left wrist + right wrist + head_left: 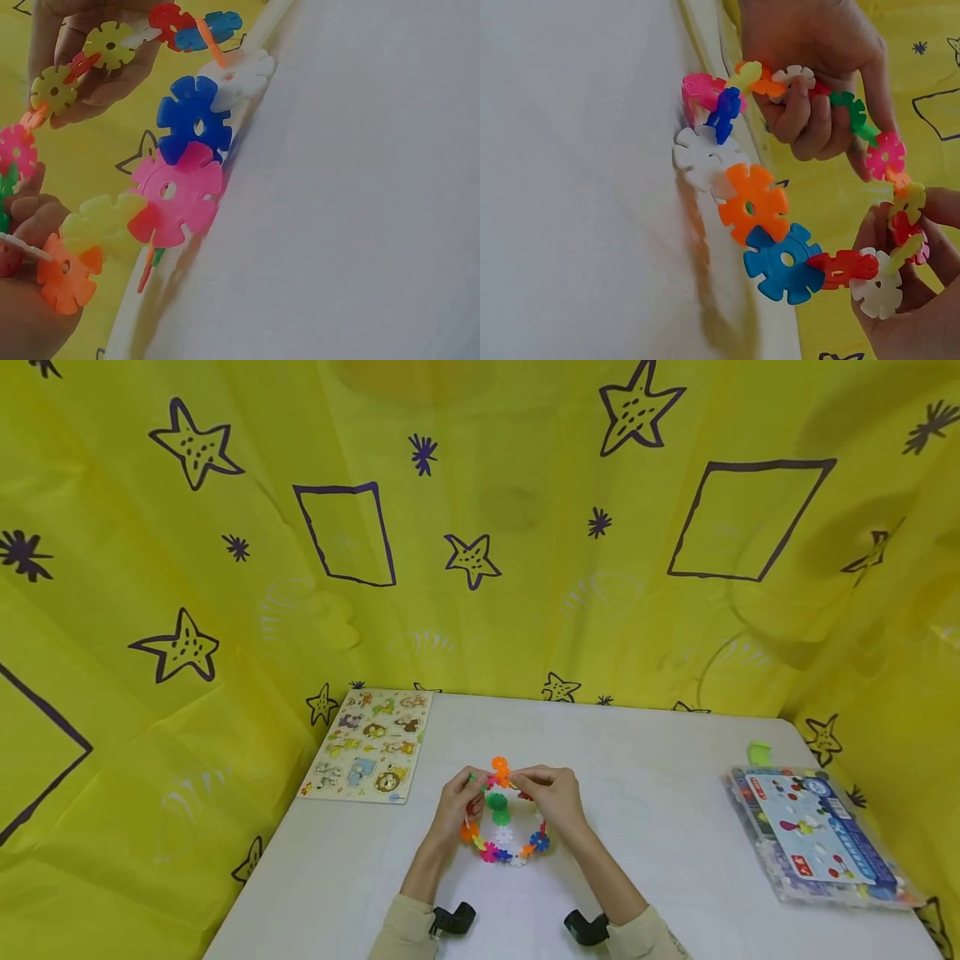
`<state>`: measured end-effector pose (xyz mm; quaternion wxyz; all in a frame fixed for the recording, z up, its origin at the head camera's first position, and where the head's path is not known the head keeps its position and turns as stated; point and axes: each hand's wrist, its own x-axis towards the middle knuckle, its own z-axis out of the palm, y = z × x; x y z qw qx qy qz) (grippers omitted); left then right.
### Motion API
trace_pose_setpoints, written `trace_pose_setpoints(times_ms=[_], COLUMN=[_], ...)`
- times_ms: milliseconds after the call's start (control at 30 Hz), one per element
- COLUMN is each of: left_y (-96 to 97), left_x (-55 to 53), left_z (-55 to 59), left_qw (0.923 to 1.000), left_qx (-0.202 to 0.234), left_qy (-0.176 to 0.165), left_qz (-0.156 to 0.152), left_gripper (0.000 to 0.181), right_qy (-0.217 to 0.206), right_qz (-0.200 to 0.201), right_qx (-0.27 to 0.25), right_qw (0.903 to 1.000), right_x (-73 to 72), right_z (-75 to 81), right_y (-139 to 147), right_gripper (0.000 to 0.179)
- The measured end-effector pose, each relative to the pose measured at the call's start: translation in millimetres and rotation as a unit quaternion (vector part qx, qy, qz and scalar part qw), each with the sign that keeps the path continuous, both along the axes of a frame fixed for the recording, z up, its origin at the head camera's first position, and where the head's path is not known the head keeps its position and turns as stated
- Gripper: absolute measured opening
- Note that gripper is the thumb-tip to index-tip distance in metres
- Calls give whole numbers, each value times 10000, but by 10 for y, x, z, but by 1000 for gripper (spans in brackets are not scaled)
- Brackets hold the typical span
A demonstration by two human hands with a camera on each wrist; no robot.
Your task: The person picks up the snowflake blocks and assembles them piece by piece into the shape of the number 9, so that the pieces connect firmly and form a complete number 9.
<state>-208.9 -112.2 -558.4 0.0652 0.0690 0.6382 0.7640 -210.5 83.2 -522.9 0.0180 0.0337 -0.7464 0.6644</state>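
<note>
Both hands hold up a ring of interlocked snowflake-shaped plastic discs in several colours above the white table. My left hand (pixel 452 810) grips the ring's left side, its fingers curled round the small discs near a green disc (pixel 847 112). On the upper right of the ring, my right hand (pixel 558 797) pinches the chain by a yellow disc (pixel 54 91). A blue disc (pixel 783 262) and a pink disc (pixel 178 193) are on the ring's lower part. An orange disc (pixel 499 764) sticks up at the top. Inside the ring, the head view shows green discs (pixel 497 802) and a white disc (pixel 503 835); whether these are attached I cannot tell.
A wooden animal puzzle board (pixel 367 747) lies at the back left of the table (pixel 645 760). On the right is a clear plastic box (pixel 821 835) with a printed blue label, and a small green piece (pixel 759 752) lies behind it. A yellow patterned curtain (pixel 525 610) surrounds the table.
</note>
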Motion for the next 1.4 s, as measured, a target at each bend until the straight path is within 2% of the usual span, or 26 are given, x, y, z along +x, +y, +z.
trace_pose_setpoints(times_ms=[200, 400, 533, 600, 700, 867, 1000, 1067, 1200, 1300, 1400], left_y=[-108, -225, -286, -317, -360, -410, -428, -428, -421, -416, -411], left_x=[-14, -31, -50, -56, -57, -65, -78, -80, -79, -79, -83], left_z=[24, 44, 45, 43, 51, 42, 16, 10, 4, -1, 3], left_qw=[9997, 9993, 9987, 9984, 9980, 9975, 9974, 9974, 9971, 9966, 9957], left_qx=[-7, -230, -483, -565, -632, -710, -714, -690, -689, -774, -887], left_qy=[-217, -100, -61, -49, -26, 50, 135, 193, 308, 281, 238], left_qz=[-129, -271, -167, -59, 51, 35, 11, -17, -57, 35, 140], left_gripper=[22, 19, 23, 24, 27, 31, 30, 29, 28, 28, 31], right_qy=[-133, -148, -212, -222, -85, 387, 800, 961, 965, 772, 558], right_qz=[126, 185, 414, 579, 926, 1652, 1978, 2021, 1993, 1833, 1587], right_qx=[416, 558, 631, 892, 1615, 2772, 3200, 3269, 3136, 2951, 2718], right_qw=[9990, 9982, 9969, 9941, 9825, 9457, 9231, 9182, 9234, 9346, 9475], right_x=[-43, -123, -210, -269, -348, -443, -493, -508, -522, -527, -538], right_z=[11, -40, -118, -168, -247, -306, -321, -327, -321, -296, -260], right_y=[54, 92, 114, 116, 104, 60, 37, 32, 31, 36, 58], right_gripper=[11, 16, 15, 11, 9, 19, 32, 34, 19, 10, 13])
